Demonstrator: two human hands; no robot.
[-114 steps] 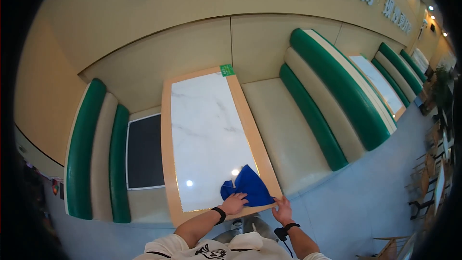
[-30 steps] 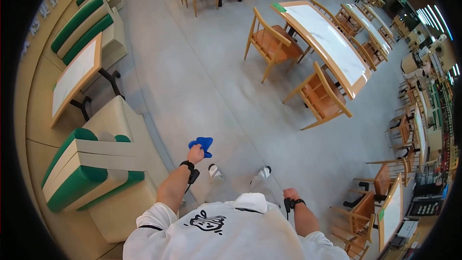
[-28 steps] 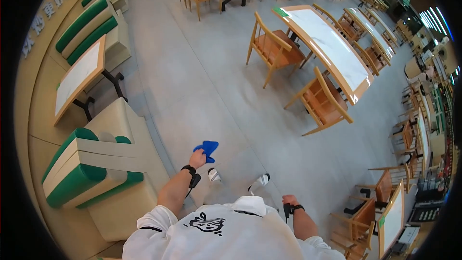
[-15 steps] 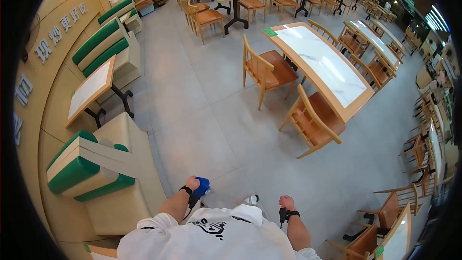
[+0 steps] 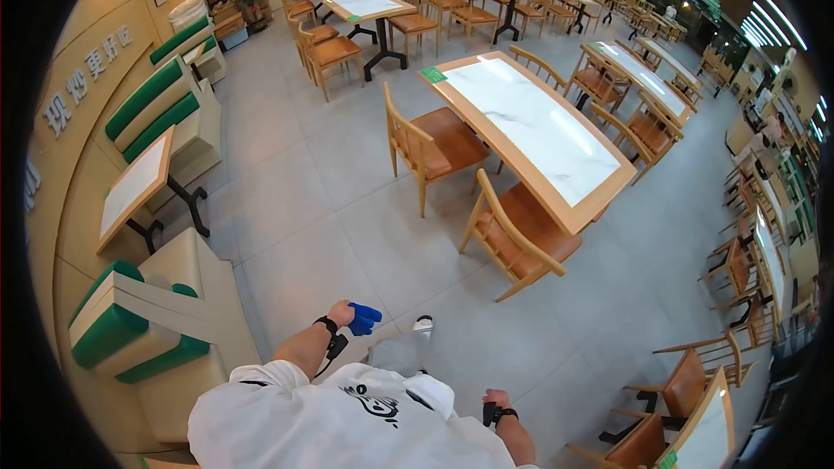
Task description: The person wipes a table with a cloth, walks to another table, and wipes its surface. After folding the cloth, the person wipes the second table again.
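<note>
My left hand [image 5: 341, 313] is closed around a bunched blue cloth [image 5: 365, 319], which hangs out past the fingers. It is held low in front of my body, above the grey floor. At the lower right, my right hand [image 5: 496, 398] is curled into a loose fist, and nothing shows in it. Both wrists carry black bands. Neither hand touches any furniture.
Ahead to the right stands a wood-edged table [image 5: 530, 122] with a white top. Two chairs, a nearer one [image 5: 521, 230] and a farther one [image 5: 439, 143], face its near side. A green-and-cream booth seat [image 5: 165, 313] and a small table [image 5: 137, 178] line the left wall.
I have stepped forward, with one shoe now ahead. The table and chairs have shifted left and closer in view. My right hand has swung down and back; the left still holds the cloth.
</note>
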